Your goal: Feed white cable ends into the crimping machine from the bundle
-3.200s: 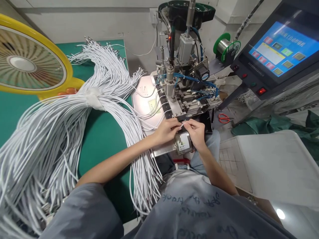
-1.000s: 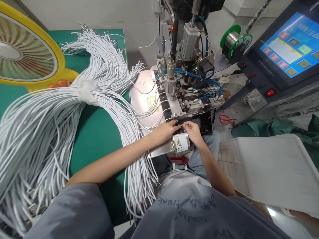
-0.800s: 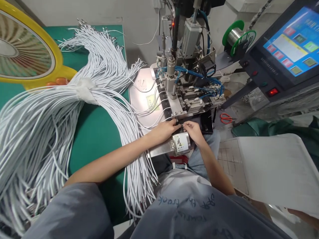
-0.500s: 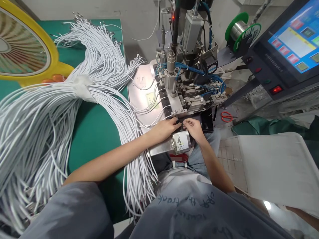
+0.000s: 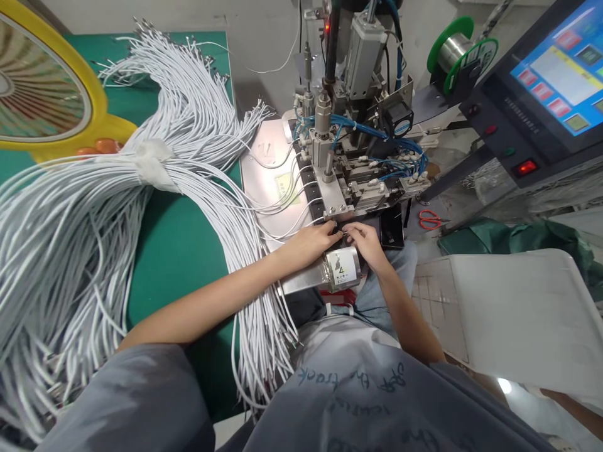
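My left hand [image 5: 308, 242] and my right hand [image 5: 366, 242] meet fingertip to fingertip at the front edge of a small bench machine [image 5: 351, 169]. Both pinch the tip of a thin white cable [image 5: 282, 233] that runs off to the left; the tip itself is too small to make out. Just below the hands sits a silver cylinder with a warning label [image 5: 343, 269]. A big taped bundle of white cables [image 5: 94, 207] fans over the green table [image 5: 183, 251] on my left.
A yellow fan [image 5: 47, 94] stands at the far left. On the right are a touchscreen panel [image 5: 556, 75], a green solder spool [image 5: 452, 50], red scissors [image 5: 429, 220] and a white bin [image 5: 513, 314].
Both hands have edged up to the machine's front fixture with the cable tip still pinched. The view has shifted slightly.
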### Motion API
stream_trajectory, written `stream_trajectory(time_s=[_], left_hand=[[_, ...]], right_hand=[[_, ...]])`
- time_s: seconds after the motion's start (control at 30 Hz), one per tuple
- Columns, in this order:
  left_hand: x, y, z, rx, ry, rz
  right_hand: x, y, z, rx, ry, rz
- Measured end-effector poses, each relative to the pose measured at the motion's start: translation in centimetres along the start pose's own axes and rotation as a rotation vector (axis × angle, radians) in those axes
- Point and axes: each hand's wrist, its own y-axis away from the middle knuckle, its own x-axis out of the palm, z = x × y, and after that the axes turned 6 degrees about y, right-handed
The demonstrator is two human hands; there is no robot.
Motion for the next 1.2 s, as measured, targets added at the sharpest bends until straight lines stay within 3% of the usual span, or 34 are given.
stream_trajectory(time_s=[0.13, 0.43, 0.6, 0.7, 0.8, 0.87, 1.07, 1.2], left_hand=[[0.1, 0.0, 0.0, -0.002, -0.009, -0.007], [0.1, 0.2, 0.6, 0.037, 0.031, -0.034], [1.3, -0.5, 3.3, 0.057, -0.019, -0.027], [1.6, -0.9, 4.0, 0.064, 0.022, -0.032], [1.4, -0.9, 3.5, 0.035, 0.078, -0.042], [1.1, -1.0, 2.9, 0.002, 0.057, -0.048], [-1.4, -0.2, 0.0, -0.063, -0.071, 0.036], [-2.3, 0.2, -0.8, -0.156, -0.074, 0.123]], right_hand=[[0.1, 0.3, 0.1, -0.051, -0.015, -0.027], [1.0, -0.4, 0.6, -0.005, -0.026, -0.054], [0.6, -2.7, 0.1, -0.069, -0.007, 0.016], [0.1, -3.1, -0.1, -0.016, 0.032, 0.037], [-0.3, -2.7, 0.3, 0.055, 0.025, 0.106], [-0.5, -2.4, 0.7, 0.027, 0.023, 0.145], [0.0, -0.3, 1.9, -0.066, 0.017, 0.057], [0.3, -0.4, 0.2, -0.065, -0.023, 0.090]])
